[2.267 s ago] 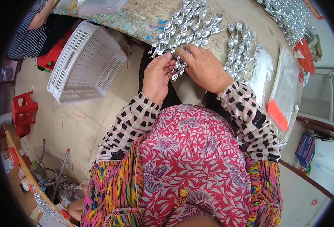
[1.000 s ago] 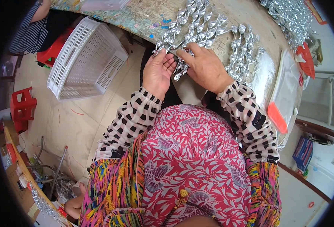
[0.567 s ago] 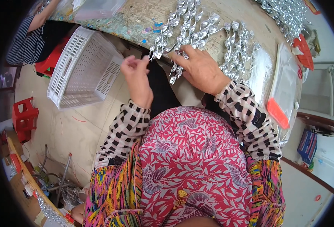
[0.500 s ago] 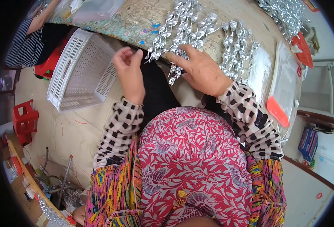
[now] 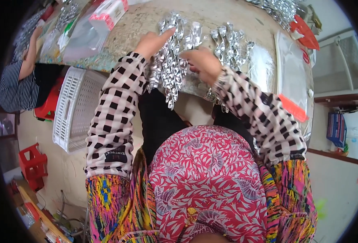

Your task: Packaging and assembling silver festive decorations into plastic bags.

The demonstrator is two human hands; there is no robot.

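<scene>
Silver twisted ornaments [image 5: 171, 69] upper centre on table [image 5: 134, 20], long axes toward the person; left hand [image 5: 152, 40] touches them, fingers extended; right hand [image 5: 203, 62] fingers curled, grip unclear, equally near

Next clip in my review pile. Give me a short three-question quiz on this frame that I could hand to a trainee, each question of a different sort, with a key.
1. True or false: the left hand rests on the white slatted basket.
2. Multiple choice: the shiny silver twisted pieces under both hands lie
A) on the floor
B) in rows on the table, some hanging over its near edge
C) in the red crate
3. Fill in: the clear flat bags with an orange-red strip lie to the person's ____ of the right hand.

Key: 1 false, it reaches onto the silver pieces on the table; 2 B; 3 right.
</scene>
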